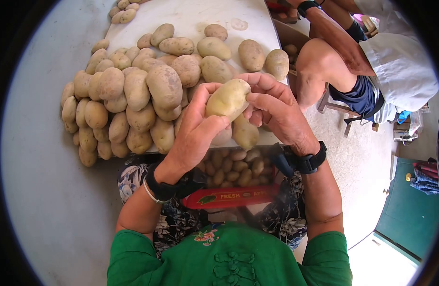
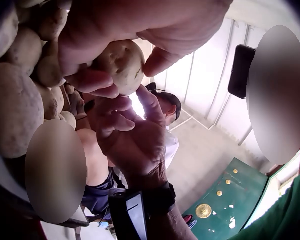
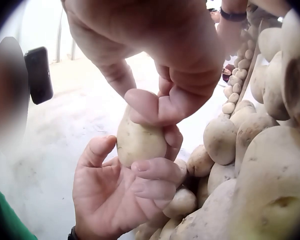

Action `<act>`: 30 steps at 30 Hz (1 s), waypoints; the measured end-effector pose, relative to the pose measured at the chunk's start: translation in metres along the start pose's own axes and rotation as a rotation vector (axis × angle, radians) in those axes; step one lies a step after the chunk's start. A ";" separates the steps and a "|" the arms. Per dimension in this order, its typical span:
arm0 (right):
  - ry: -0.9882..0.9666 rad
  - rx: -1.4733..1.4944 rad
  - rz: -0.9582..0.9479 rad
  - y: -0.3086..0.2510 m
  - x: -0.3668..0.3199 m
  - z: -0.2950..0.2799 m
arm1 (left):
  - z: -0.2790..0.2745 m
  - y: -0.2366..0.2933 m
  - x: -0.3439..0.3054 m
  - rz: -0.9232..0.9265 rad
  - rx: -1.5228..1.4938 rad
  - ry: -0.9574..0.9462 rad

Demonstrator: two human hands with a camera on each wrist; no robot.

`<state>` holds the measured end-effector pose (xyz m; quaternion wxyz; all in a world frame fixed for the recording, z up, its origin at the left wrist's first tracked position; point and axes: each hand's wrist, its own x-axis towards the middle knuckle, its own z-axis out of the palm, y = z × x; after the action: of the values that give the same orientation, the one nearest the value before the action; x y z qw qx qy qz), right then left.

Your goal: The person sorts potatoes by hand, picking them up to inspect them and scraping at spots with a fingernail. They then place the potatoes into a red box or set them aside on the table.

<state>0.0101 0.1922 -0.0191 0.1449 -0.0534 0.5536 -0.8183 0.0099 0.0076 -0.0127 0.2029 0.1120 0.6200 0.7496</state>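
White flat-topped desk (image 1: 195,13): here it is, carrying a heap of tan, oval, dusty-looking potatoes (image 1: 136,90).
Left hand (image 1: 198,131): fingers and thumb curled round the left end, grasping the potato.
Right hand (image 1: 279,109): thumb and fingers pinching the other end, so both hands are on it at once.
Pale-yellow, smooth, oval potato (image 1: 226,100): and there's the star, up in the air between the two hands, near the desk's close edge.
Weight: modest, I'd judge, well within one hand's power.
Body: stiff and solid by the look of it; a squeeze shouldn't dent it, though a drop could bruise it or scrape the skin.
Grip: seems dry, so fair friction, but those rounded ends may roll away.
Best hold: round the middle, thumb opposing fingers, or one end per hand.
Looks: plump, paler and cleaner than most of the heap.
Shallow skin dimples (image 2: 122,62): a few, showing on the end facing the left wrist view.
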 end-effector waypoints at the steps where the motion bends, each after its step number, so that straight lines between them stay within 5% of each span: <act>1: 0.001 0.000 0.002 0.000 0.000 0.000 | 0.000 0.000 0.000 0.015 0.028 0.006; 30: 0.009 0.057 0.043 0.004 0.010 0.007 | -0.011 -0.007 0.006 0.022 0.026 0.045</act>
<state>0.0026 0.1812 -0.0210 0.1614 -0.0337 0.5316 -0.8308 0.0014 0.0017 -0.0223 0.1792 0.1042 0.6327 0.7461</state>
